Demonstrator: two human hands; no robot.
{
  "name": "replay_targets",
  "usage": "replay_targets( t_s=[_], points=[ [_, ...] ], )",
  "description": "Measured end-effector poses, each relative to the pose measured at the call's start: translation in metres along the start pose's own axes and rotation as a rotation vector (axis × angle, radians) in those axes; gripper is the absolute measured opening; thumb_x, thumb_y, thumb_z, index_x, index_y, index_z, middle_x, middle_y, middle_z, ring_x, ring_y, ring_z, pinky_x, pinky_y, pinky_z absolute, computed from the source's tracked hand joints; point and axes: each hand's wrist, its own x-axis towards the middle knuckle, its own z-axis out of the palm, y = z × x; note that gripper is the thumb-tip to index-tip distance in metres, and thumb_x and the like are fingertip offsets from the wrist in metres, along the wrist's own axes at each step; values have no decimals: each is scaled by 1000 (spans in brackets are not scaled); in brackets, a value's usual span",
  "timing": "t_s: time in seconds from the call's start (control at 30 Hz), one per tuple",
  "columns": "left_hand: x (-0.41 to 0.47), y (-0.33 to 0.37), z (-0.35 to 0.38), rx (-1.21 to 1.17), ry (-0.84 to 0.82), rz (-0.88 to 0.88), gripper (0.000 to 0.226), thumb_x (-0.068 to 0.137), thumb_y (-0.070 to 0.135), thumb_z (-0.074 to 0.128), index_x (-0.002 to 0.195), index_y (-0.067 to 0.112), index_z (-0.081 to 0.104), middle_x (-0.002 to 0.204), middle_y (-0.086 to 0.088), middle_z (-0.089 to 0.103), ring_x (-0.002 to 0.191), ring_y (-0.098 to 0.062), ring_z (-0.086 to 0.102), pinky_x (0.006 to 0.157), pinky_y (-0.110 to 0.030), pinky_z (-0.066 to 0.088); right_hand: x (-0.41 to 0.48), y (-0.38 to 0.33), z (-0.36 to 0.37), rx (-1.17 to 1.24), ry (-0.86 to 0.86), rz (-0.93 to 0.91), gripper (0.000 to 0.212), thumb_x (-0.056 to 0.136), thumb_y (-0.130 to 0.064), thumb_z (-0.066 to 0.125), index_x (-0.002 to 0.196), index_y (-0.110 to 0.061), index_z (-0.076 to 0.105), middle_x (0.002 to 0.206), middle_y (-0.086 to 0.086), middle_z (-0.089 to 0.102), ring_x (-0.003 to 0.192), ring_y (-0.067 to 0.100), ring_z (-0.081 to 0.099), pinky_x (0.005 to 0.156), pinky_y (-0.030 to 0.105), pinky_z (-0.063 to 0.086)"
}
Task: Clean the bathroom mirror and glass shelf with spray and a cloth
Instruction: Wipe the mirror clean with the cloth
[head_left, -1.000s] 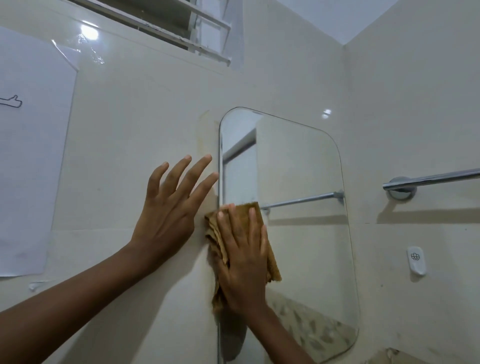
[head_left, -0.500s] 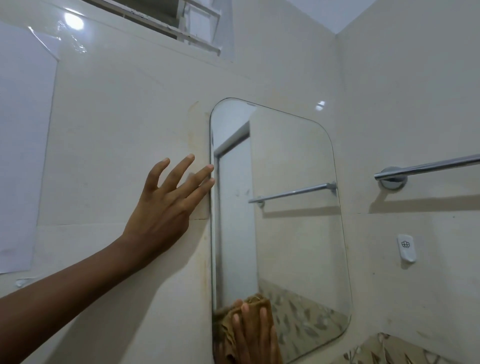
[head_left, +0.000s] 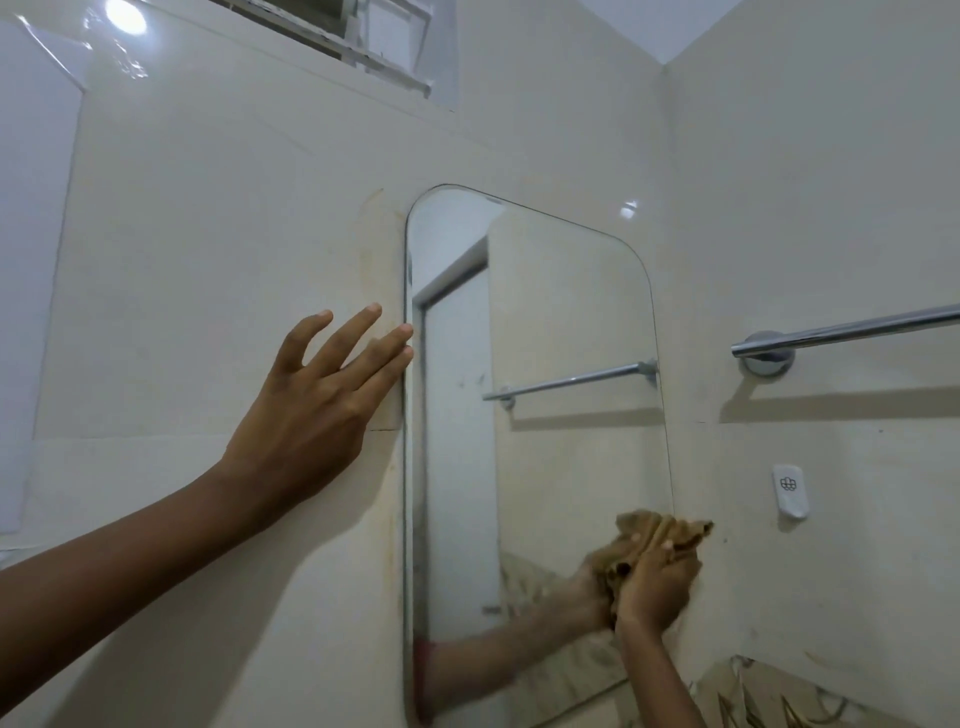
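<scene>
A tall mirror (head_left: 561, 322) with rounded corners hangs on the cream tiled wall. My right hand (head_left: 655, 587) is closed around a bunched tan cloth (head_left: 655, 531) and presses it against the mirror's lower right edge. The hand and cloth are reflected in the glass. My left hand (head_left: 317, 405) lies flat on the wall just left of the mirror, fingers spread, fingertips touching the mirror's left edge. No spray bottle or glass shelf is in view.
A chrome towel rail (head_left: 841, 332) is fixed to the right wall, with a small white hook (head_left: 790, 491) below it. A louvred window (head_left: 374, 36) sits high up. A white sheet (head_left: 31, 270) covers the wall at far left. Patterned tiles (head_left: 779, 696) show at bottom right.
My right hand dragged the cloth down the mirror's left side, then across to its lower right edge. My left hand stayed on the wall.
</scene>
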Motion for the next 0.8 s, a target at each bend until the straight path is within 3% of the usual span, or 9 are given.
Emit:
replay_targets(
  t_s=[0.1,0.3,0.43,0.7,0.8],
  points=[
    [0,-1,-1,-8,-9,-1,50,84,-4,35,129,7,53,141,-8,49,133,-31,41,107,-45,22,27,-43,29,0,-16,-59,37,98,-24,35,115,5,49,117,30,55,105,43,55,84,46,43],
    [0,-2,-1,-17,-38,-3,49,85,-2,35,130,7,52,142,-9,47,135,-31,39,107,-45,22,63,-148,90,-6,-101,-259,42,98,-27,31,125,1,49,129,24,51,123,39,45,101,46,37],
    [0,-2,0,-14,-38,-6,49,86,-1,31,130,7,52,142,-9,47,135,-31,39,106,-45,22,65,-210,120,-8,-154,-371,41,98,-28,29,124,-5,50,129,18,51,119,35,49,104,44,36],
    [1,-1,-1,-17,-63,-17,50,89,1,23,130,7,53,141,-9,49,133,-31,41,106,-45,23,14,-248,143,100,-320,-650,38,96,-28,32,112,0,53,119,17,53,106,32,55,95,48,44],
    [1,-2,-3,-10,-82,-17,51,91,2,19,129,7,53,140,-10,50,133,-32,42,106,-46,23,-25,-255,142,177,-426,-798,43,93,-33,32,118,-4,52,116,15,56,106,31,55,95,49,45]
  ],
)
